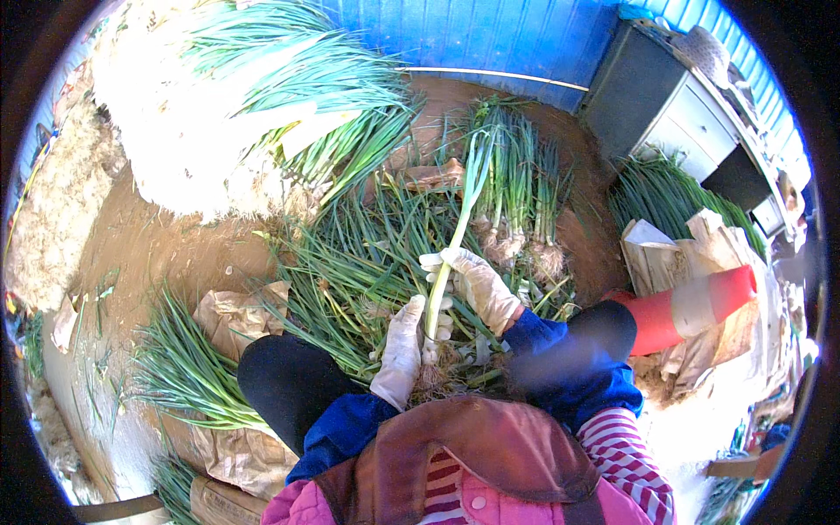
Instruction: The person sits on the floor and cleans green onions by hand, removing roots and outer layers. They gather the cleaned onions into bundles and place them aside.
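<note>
A single green onion (464,209) slants across the middle, its green leaves pointing away from me and its roots near my lap. In a white glove, my right hand (484,287) grips its stalk about midway. My left hand (400,354), gloved too, holds the pale lower stalk just above the roots. Under both hands spreads a loose heap of green onions and leaf scraps (367,256). Just beyond my right hand lie several sorted onion bunches (508,177), their roots towards me.
A large onion stack (328,85) fills the far left, partly overexposed. More onions (190,367) lie on brown paper (243,459) beside my left knee. At right are a red traffic cone (695,312), paper sacks (709,249) and a grey desk (682,105). A blue wall (472,39) stands behind.
</note>
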The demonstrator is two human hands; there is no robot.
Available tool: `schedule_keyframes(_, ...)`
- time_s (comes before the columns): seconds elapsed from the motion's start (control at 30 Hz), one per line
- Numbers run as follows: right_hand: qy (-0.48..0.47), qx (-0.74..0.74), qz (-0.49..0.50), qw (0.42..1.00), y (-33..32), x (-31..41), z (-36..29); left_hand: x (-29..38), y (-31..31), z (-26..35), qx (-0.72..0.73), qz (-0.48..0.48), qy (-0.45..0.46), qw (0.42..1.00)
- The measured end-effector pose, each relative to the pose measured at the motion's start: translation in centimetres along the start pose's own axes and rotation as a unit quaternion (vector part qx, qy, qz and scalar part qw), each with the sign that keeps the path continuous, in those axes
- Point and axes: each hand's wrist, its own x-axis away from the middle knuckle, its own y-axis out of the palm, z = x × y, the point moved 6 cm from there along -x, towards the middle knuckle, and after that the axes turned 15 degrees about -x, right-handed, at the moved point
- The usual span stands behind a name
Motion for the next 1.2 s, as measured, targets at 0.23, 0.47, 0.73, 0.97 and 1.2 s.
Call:
schedule_keyframes(0.23, 0.035, -0.010, 0.012, 0.999, 0.8, 0.8, 1.3, 0.6, 0.0, 0.1, -0.085, 0.066, 0.038, 0.993)
schedule_keyframes(0.47, -0.003, -0.091, 0.019, 0.996, -0.5, 0.3, 0.8, 1.0, -0.9, -0.5, 0.005, 0.070, -0.025, 0.997)
schedule_keyframes(0.73, -0.029, -0.269, 0.097, 0.958, -5.0, -1.6, -2.4, 2.9, 3.2, 4.4, 0.051, -0.010, 0.087, 0.995)
schedule_keyframes(0.97, -0.112, -0.285, 0.103, 0.946, -6.6, -1.8, -8.1, 3.7, 4.2, 6.0, -0.267, -0.129, 0.142, 0.944)
schedule_keyframes(1.2, -0.099, -0.273, 0.105, 0.951, -4.7, -3.2, -5.0, 1.9, 4.3, 2.4, -0.324, -0.142, 0.111, 0.929)
